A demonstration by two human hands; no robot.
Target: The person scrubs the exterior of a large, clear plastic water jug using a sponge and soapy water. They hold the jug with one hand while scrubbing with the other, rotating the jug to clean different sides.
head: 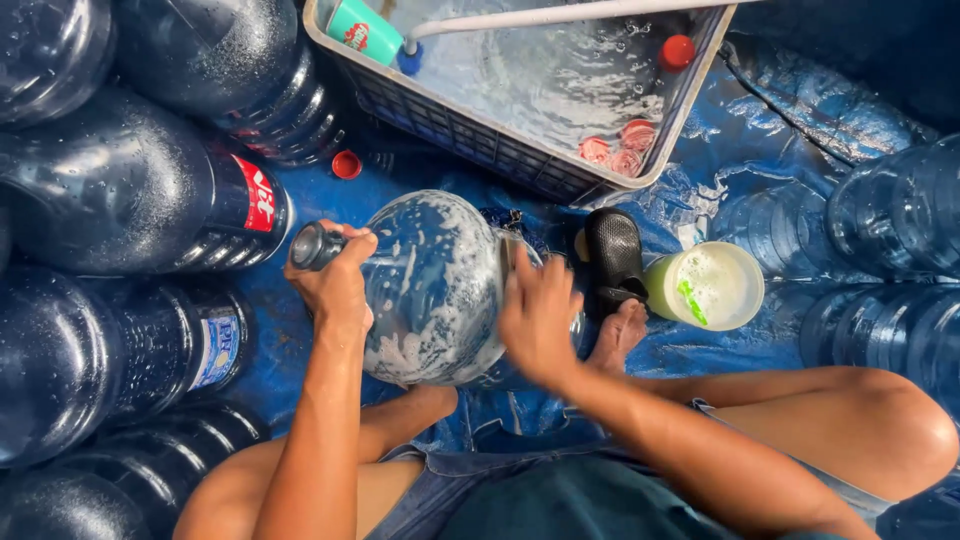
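The left hand (335,285) is clamped around the neck of a soapy water jug (435,290), steadying it on its side. The right hand (540,320) presses flat and open against its wall, scrubbing, near the tub of suds (715,280).

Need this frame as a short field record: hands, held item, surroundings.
left hand: grips neck of soapy jug
right hand: flat on jug's side
jug: lying sideways, foam-covered
crate: holds water, hose, red caps
bucket: soapy liquid, right of black shoe
left side: stacked dark water jugs
ground: blue tarp
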